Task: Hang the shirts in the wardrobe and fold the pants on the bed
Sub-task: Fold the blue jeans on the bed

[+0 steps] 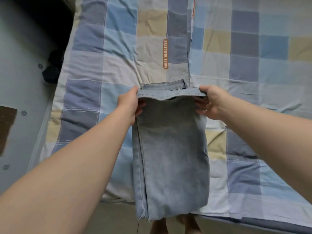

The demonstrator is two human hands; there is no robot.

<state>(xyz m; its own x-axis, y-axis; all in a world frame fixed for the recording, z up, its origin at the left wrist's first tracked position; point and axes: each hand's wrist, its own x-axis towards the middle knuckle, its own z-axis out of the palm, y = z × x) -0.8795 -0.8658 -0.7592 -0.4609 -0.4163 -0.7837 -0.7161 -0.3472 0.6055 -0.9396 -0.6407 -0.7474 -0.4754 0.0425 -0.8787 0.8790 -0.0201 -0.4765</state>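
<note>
Light blue jeans [170,149] lie lengthwise on the checked bed cover [253,65], folded over, with the fold hanging off the bed's near edge. The top layer's hem is lifted a little above the waistband beneath it. My left hand [130,105] grips the left end of that hem, thumb on top and fingers under. On the other side, my right hand [209,102] pinches the hem's right end the same way. No shirts are in view.
The cover has blue, grey and beige squares and an orange label [165,54] reading "BEAUTIFUL THING". A dark piece of clothing [52,68] lies on the grey floor left of the bed. My bare feet [175,225] show below the bed's edge.
</note>
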